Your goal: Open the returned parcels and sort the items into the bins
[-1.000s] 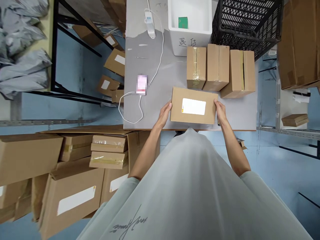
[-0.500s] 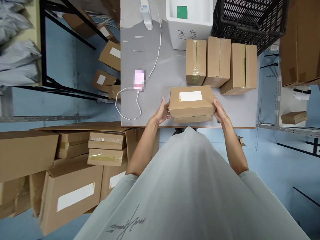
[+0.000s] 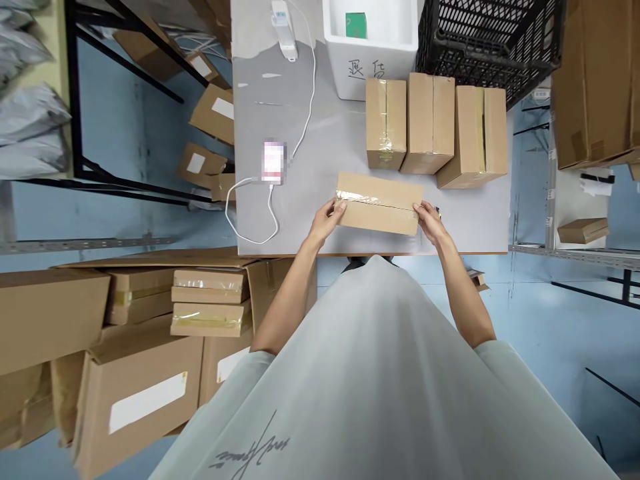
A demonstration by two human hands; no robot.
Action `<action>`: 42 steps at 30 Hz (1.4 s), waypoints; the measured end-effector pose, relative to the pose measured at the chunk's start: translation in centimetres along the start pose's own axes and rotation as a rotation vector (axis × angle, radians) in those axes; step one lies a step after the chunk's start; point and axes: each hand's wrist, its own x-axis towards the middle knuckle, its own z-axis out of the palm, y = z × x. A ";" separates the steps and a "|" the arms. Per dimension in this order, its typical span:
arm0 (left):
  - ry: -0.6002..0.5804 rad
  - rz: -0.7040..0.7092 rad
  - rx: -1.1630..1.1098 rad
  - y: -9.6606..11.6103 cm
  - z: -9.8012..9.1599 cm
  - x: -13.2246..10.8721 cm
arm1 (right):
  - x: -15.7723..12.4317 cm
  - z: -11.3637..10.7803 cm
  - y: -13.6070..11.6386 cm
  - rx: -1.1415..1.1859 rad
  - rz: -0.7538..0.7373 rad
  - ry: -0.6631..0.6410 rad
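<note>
Between my two hands is a cardboard box (image 3: pixel 377 212) near the front edge of the grey table (image 3: pixel 300 120). Its taped seam faces up, and its white label is out of sight. My left hand (image 3: pixel 327 220) grips the box's left end, thumb on top. At the right end, my right hand (image 3: pixel 429 221) pinches the corner with the fingers partly hidden behind it. Just beyond stand three taped cardboard boxes (image 3: pixel 431 123) side by side. A small dark object, too small to name, shows beside my right hand.
Behind the boxes are a white bin (image 3: pixel 370 67) holding a green item and a black plastic crate (image 3: pixel 490 47). A blurred-out device (image 3: pixel 273 162) with a white cable lies on the table's left side. Stacked cartons (image 3: pixel 145 393) crowd the lower left; a black-framed shelf (image 3: pixel 75 87) stands upper left.
The box has been turned over, so its labelled face is hidden and its taped seam shows on top. Both hands have shifted their hold on its ends.
</note>
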 end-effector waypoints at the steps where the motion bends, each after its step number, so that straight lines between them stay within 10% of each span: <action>1: -0.001 -0.013 -0.005 0.0 -0.2 0.0 | 0.0 0.1 0.0 -0.002 -0.003 -0.011; 11: -0.146 0.002 -0.012 -0.7 -1.3 -0.3 | 0.4 0.2 -0.1 -0.096 0.065 0.155; 18: 0.013 0.020 0.053 -0.7 -0.8 -0.2 | -2.1 -0.7 -1.2 -0.085 -0.064 -0.149; 25: -0.052 -0.025 -0.031 -0.9 -1.3 0.8 | -1.9 0.6 0.1 -0.073 0.039 0.093; 33: 0.177 0.010 -0.020 -1.2 -0.5 0.6 | -0.7 -0.1 0.1 -0.099 0.003 0.060; 42: 0.035 -0.030 -0.161 -1.5 -0.8 -0.3 | -0.6 0.2 0.4 -0.010 0.121 0.050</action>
